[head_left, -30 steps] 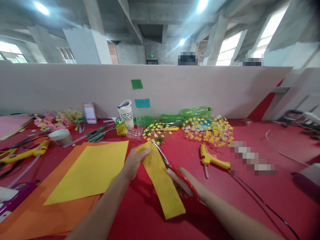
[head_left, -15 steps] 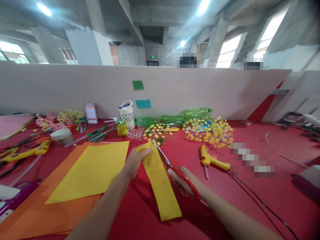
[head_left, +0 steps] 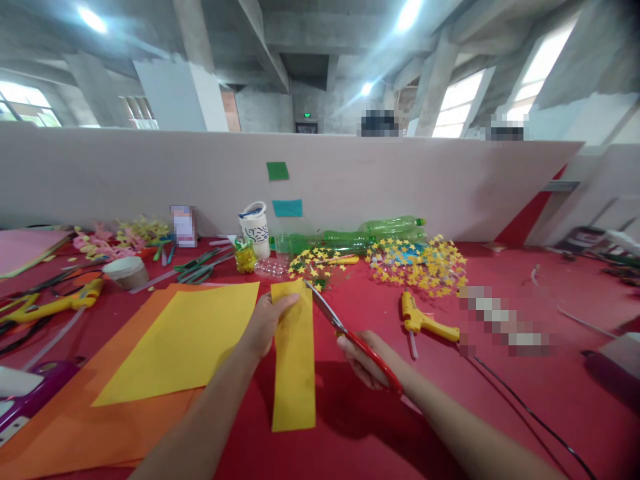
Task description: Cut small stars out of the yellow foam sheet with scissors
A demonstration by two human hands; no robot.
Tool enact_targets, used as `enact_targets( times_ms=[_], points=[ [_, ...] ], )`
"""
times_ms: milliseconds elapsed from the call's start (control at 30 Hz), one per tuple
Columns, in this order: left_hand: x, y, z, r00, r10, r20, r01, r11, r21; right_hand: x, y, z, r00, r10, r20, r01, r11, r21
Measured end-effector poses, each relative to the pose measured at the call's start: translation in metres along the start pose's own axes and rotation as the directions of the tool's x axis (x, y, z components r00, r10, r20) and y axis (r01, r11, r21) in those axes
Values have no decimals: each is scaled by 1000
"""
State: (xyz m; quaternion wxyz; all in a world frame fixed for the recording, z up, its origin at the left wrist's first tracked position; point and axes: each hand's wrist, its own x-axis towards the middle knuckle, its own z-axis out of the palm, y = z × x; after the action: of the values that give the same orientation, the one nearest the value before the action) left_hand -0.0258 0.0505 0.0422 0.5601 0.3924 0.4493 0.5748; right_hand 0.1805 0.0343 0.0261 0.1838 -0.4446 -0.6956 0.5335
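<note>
My left hand [head_left: 266, 320] pinches the upper left edge of a long yellow paper strip [head_left: 295, 367], which hangs down toward me over the red table. In my right hand [head_left: 370, 360] is a pair of scissors [head_left: 345, 330] with red handles. Their blades point up and left, and the tips are at the strip's upper right corner. Whether the tips are cutting into the strip I cannot tell. Left of my left hand, a yellow sheet [head_left: 185, 340] lies on larger orange sheets [head_left: 145, 433].
A yellow glue gun [head_left: 427, 325] with a cord lies on the right. Yellow star decorations [head_left: 420, 270], green plastic bottles [head_left: 350, 240] and a white patterned cup [head_left: 255, 230] stand along the partition [head_left: 150, 167]. A paper cup [head_left: 126, 272], green scissors [head_left: 197, 268] and another glue gun [head_left: 55, 307] are at left.
The strip has swung from a slant to nearly upright, its lower end moving left. My left hand has shifted slightly; the scissors stay close to the strip's top.
</note>
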Motion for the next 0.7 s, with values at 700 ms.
enact_targets(
  times_ms=[700],
  points=[
    [2,10,-9,999,-29,25,27,995,96,8,19,-7,998,36,59,-40,998,55]
  ],
)
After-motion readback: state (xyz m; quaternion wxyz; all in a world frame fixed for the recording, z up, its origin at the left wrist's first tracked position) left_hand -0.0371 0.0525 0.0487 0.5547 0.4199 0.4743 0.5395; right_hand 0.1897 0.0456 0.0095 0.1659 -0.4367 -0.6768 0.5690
